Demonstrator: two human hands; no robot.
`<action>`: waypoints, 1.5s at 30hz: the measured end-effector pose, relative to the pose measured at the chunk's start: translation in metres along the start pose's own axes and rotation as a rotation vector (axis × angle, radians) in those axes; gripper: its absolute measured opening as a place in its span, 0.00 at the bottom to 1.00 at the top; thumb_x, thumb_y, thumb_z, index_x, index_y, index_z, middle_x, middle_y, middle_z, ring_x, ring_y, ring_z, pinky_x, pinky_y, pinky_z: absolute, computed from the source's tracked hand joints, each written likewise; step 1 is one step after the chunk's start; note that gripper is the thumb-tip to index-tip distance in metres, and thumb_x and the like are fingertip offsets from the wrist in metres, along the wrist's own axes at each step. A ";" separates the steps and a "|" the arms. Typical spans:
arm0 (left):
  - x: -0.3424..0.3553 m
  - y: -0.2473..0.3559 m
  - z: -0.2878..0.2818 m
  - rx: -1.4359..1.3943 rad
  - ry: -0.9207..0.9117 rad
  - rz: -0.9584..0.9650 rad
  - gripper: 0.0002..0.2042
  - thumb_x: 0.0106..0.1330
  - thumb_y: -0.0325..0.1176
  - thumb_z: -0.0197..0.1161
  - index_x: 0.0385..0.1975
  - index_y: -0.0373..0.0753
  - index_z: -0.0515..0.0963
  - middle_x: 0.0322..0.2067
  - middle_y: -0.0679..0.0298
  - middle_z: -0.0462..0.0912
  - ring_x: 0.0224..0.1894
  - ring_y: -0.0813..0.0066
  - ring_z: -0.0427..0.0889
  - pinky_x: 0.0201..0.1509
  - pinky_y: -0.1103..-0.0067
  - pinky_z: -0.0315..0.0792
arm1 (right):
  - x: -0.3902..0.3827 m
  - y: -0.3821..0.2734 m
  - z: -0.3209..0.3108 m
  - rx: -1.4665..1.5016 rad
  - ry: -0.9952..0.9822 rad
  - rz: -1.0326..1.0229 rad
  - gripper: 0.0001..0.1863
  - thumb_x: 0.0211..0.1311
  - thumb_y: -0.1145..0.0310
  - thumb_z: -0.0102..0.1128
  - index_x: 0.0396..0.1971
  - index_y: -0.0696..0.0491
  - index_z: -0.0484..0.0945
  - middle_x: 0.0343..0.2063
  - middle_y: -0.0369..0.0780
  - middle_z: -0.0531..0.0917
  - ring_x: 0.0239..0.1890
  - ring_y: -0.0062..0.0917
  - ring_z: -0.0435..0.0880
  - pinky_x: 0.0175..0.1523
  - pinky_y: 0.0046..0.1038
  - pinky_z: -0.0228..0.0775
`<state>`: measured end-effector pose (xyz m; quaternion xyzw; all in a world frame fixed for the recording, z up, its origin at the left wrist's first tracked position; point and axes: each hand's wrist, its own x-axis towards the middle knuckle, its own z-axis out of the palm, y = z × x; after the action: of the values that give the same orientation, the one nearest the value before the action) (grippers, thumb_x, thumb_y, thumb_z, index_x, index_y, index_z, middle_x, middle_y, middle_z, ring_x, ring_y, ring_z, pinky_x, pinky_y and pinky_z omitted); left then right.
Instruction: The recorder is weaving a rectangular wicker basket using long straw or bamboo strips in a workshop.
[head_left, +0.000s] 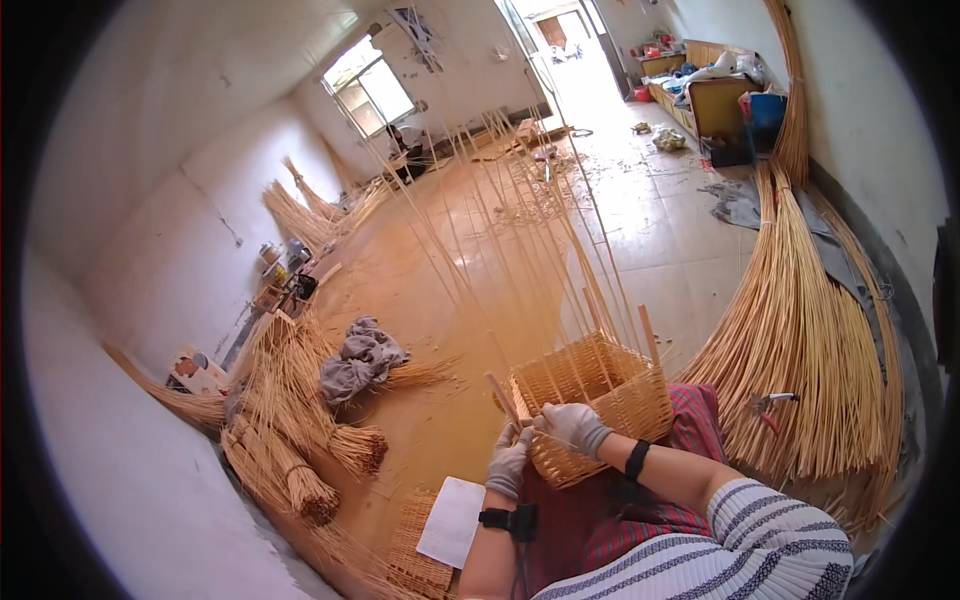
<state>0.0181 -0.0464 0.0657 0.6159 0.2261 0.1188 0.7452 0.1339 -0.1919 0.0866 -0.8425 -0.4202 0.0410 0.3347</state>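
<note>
A half-woven wicker basket point(575, 455), square-cornered, rests tilted on my lap with its open top facing up. Long thin upright rods rise from its walls, and short thick stakes point(648, 335) stand at the corners. Both my hands wear pale gloves. At the near left corner, my left hand point(509, 458) is closed on the wicker beside a thick corner stake point(502, 397). My right hand point(574, 428) presses against the near wall, its fingers pinched on a thin wicker strand close to my left fingertips. Exactly where that strand runs is too small to make out.
Red striped cloth point(695, 410) covers my lap. At the right hangs a large wicker bundle point(800, 350) with pliers point(772, 402) on it. To the left lie tied bundles point(300, 475), a grey cloth point(363, 358) and a white sheet point(452, 522). Another person point(405, 150) sits near the window.
</note>
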 end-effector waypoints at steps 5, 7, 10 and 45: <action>-0.024 -0.021 -0.021 -0.075 -0.121 0.007 0.11 0.77 0.32 0.61 0.55 0.40 0.78 0.45 0.72 0.82 0.47 0.84 0.78 0.52 0.83 0.74 | -0.022 -0.002 0.004 0.045 0.001 -0.054 0.18 0.74 0.53 0.53 0.33 0.53 0.78 0.26 0.50 0.85 0.31 0.47 0.87 0.35 0.46 0.78; -0.041 -0.030 -0.032 0.094 -0.125 0.127 0.12 0.77 0.31 0.60 0.56 0.40 0.77 0.50 0.71 0.80 0.52 0.81 0.76 0.59 0.80 0.71 | -0.046 -0.014 -0.002 0.063 0.020 -0.089 0.17 0.74 0.53 0.53 0.36 0.52 0.79 0.26 0.49 0.85 0.30 0.47 0.87 0.33 0.46 0.78; -0.067 -0.041 -0.025 0.202 -0.085 0.318 0.12 0.76 0.32 0.62 0.55 0.38 0.78 0.57 0.68 0.74 0.61 0.75 0.70 0.70 0.73 0.64 | -0.078 -0.026 -0.014 0.067 0.067 -0.163 0.14 0.73 0.54 0.54 0.37 0.50 0.78 0.25 0.47 0.85 0.28 0.45 0.87 0.30 0.44 0.77; -0.197 0.059 0.049 1.236 0.614 0.952 0.19 0.68 0.47 0.69 0.47 0.37 0.82 0.63 0.51 0.72 0.70 0.34 0.65 0.73 0.39 0.55 | -0.063 -0.097 -0.094 0.399 -0.094 -0.349 0.15 0.76 0.54 0.53 0.42 0.49 0.82 0.33 0.45 0.85 0.37 0.45 0.86 0.39 0.40 0.78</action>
<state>-0.1232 -0.1661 0.1674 0.8835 0.1591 0.4378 0.0491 0.0607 -0.2467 0.2035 -0.6720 -0.5576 0.1038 0.4761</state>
